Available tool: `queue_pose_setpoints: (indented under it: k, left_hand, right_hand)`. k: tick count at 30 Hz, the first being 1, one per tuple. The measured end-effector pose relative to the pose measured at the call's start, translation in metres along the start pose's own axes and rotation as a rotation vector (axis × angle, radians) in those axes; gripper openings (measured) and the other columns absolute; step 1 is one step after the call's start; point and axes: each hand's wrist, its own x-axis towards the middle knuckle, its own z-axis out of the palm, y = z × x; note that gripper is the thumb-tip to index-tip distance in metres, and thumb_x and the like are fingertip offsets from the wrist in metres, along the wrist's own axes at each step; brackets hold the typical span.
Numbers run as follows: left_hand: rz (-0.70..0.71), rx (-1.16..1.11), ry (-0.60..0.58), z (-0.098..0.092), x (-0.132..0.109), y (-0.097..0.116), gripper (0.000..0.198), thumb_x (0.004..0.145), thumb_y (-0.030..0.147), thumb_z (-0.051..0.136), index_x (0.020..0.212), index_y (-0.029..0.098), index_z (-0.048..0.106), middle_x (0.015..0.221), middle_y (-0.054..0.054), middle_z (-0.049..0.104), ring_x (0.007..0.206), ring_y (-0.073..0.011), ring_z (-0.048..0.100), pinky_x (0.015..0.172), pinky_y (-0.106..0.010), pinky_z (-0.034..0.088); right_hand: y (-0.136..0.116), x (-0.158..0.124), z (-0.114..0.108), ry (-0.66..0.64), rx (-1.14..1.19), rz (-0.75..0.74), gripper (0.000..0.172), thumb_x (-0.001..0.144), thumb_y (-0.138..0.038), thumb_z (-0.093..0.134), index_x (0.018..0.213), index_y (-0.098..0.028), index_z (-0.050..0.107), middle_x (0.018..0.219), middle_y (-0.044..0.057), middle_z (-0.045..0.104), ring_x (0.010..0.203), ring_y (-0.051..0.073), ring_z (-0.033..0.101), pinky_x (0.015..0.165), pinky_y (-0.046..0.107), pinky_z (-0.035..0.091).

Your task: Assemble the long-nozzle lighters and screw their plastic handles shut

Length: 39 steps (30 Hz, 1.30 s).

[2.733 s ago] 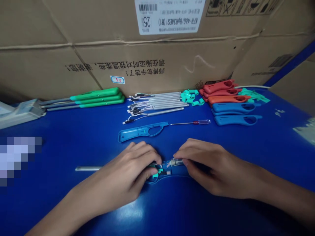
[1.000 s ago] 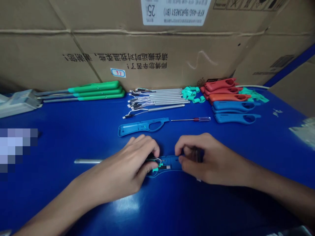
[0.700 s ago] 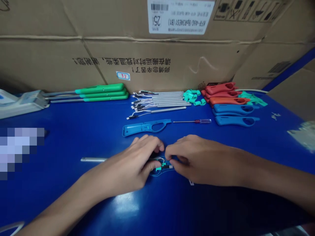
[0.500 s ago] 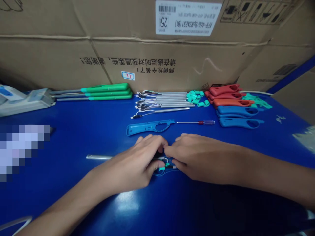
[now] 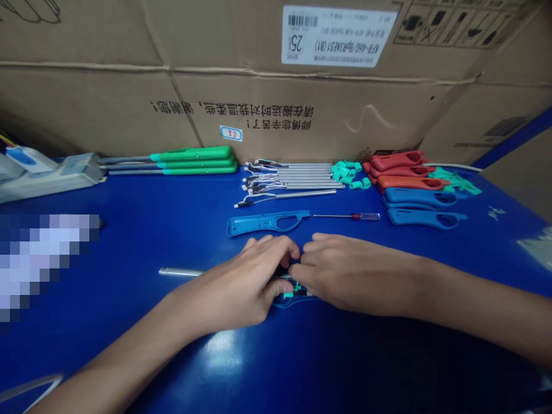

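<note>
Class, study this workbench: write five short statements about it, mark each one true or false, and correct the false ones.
1. The screwdriver points its tip toward the open blue casing half. True.
2. The right hand grips the screwdriver. False: the right hand is over the near blue casing; the screwdriver lies on the table.
3. The green-handled lighters lie left of the wired silver tubes. True.
4. The teal rings lie at the tubes' wired ends. False: the teal rings are at the opposite ends, beside the red casings.
5. A lone silver tube sticks out leftward from behind the left hand. True.
</note>
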Motion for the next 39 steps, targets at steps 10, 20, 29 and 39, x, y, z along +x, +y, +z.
queue_pose_setpoints:
  k: [10,20,29,39]
  left_hand:
    - [-0.023,0.005,-0.011,0.000,0.001,0.002,0.023,0.090,0.016,0.054,0.111,0.024,0.047,0.103,-0.002,0.057,0.100,-0.0216,0.053,0.088,-0.037,0.041]
    - [-0.020,0.017,-0.030,0.001,0.001,0.001,0.016,0.091,0.017,0.050,0.104,0.024,0.045,0.099,-0.002,0.055,0.094,-0.0218,0.051,0.085,-0.038,0.040]
    - [0.001,0.041,-0.029,0.000,0.002,0.002,0.011,0.092,0.015,0.048,0.098,0.023,0.044,0.096,-0.001,0.055,0.091,-0.0210,0.050,0.087,-0.039,0.039]
    - [-0.056,0.016,0.017,0.003,0.000,0.001,0.018,0.092,0.022,0.055,0.110,0.023,0.052,0.110,-0.005,0.059,0.100,-0.0254,0.053,0.083,-0.038,0.044]
  right_hand:
    - [-0.001,0.006,-0.006,-0.106,0.008,-0.002,0.009,0.088,-0.008,0.061,0.085,-0.013,0.068,0.084,0.009,0.072,0.078,0.024,0.068,0.067,0.034,0.041]
    - [-0.003,0.008,-0.006,-0.125,0.036,0.041,0.009,0.091,-0.015,0.062,0.086,-0.013,0.070,0.091,0.009,0.073,0.087,0.025,0.069,0.072,0.036,0.042]
    - [-0.015,0.010,-0.005,-0.077,0.015,0.086,0.014,0.092,-0.012,0.058,0.082,-0.014,0.067,0.087,0.008,0.071,0.078,0.021,0.064,0.058,0.032,0.029]
    - [-0.013,0.007,-0.016,-0.046,0.175,0.312,0.015,0.094,-0.014,0.051,0.099,-0.008,0.064,0.071,0.005,0.064,0.056,0.014,0.050,0.052,0.028,0.026]
